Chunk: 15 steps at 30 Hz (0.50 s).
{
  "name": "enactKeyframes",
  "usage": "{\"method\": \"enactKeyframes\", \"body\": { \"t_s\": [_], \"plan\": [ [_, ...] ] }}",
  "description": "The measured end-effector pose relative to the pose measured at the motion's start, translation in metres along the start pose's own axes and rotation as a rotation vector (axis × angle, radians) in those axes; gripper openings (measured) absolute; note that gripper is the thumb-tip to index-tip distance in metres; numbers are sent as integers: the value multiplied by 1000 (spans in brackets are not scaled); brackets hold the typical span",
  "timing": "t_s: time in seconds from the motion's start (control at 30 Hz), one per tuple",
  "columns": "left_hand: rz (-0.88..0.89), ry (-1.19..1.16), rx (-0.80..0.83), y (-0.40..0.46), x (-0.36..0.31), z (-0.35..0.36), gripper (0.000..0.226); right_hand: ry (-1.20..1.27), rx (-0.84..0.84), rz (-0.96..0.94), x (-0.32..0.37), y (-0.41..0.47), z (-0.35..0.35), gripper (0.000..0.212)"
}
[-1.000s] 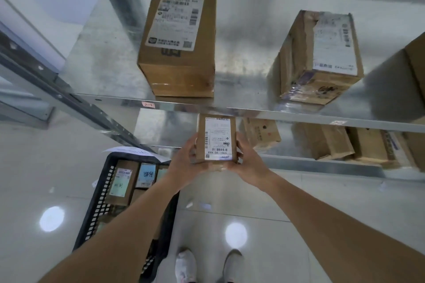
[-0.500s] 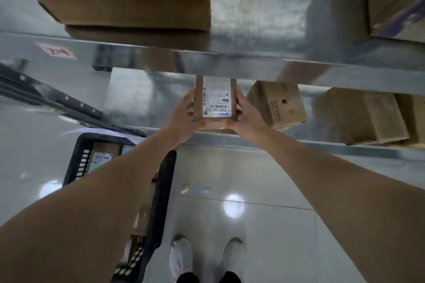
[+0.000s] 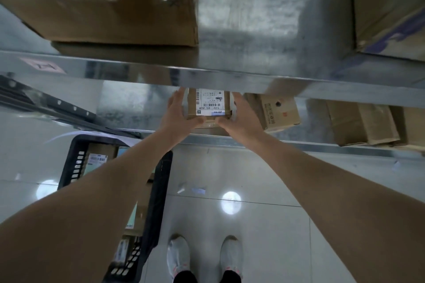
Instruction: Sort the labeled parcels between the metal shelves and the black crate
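A small cardboard parcel [image 3: 209, 105] with a white barcode label sits at the front of the lower metal shelf [image 3: 128, 108], its far end hidden under the upper shelf edge [image 3: 230, 76]. My left hand [image 3: 178, 115] holds its left side with the thumb at the near face. My right hand [image 3: 240, 117] holds its right side the same way. The black crate [image 3: 158, 181] stands on the floor at the lower left, with several labeled parcels [image 3: 97, 159] inside, partly hidden by my left forearm.
A big cardboard box [image 3: 103, 0] and another box [image 3: 388, 7] stand on the upper shelf. More cardboard boxes [image 3: 279, 110] [image 3: 361, 122] line the lower shelf to the right. A dark shelf brace [image 3: 50, 103] runs at the left. My feet stand on the tiled floor [image 3: 264, 225].
Both hands have carried the small parcel forward from open air into the lower shelf. The view has dropped closer to the shelves, so the upper boxes now fill the top.
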State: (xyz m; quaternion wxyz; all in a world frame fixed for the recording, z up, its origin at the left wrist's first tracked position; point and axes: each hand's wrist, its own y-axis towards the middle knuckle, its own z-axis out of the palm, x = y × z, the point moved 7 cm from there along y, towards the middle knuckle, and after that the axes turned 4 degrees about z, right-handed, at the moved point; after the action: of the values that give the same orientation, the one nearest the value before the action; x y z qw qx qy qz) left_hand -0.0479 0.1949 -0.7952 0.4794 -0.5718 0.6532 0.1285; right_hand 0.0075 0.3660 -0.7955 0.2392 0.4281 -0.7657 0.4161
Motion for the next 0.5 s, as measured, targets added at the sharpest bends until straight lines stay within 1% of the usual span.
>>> {"method": "enactKeyframes", "body": {
  "t_s": [0.03, 0.1, 0.13, 0.23, 0.3, 0.43, 0.5],
  "plan": [
    [29, 59, -16, -1, -6, -2, 87, -51, -35, -6, 1, -4, -9, 47],
    [95, 123, -13, -2, -18, 2, 75, -165, -99, -31, 3, -10, -32, 24],
    [125, 146, -11, -2, -24, 5, 72, -206, -128, -40, 2, -12, -45, 20],
    [185, 128, -14, -4, -41, 25, 73, -322, -218, -24, -12, -18, -87, 31],
    [215, 111, -11, -7, -55, 45, 74, -333, -245, 1, -26, -24, -112, 39],
    [228, 108, 66, -13, -72, 97, 78, -234, -154, 19, -64, -34, -133, 59],
    [211, 135, 101, -12, -76, 118, 80, -104, -62, 19, -80, -35, -129, 62]
  ]
}}
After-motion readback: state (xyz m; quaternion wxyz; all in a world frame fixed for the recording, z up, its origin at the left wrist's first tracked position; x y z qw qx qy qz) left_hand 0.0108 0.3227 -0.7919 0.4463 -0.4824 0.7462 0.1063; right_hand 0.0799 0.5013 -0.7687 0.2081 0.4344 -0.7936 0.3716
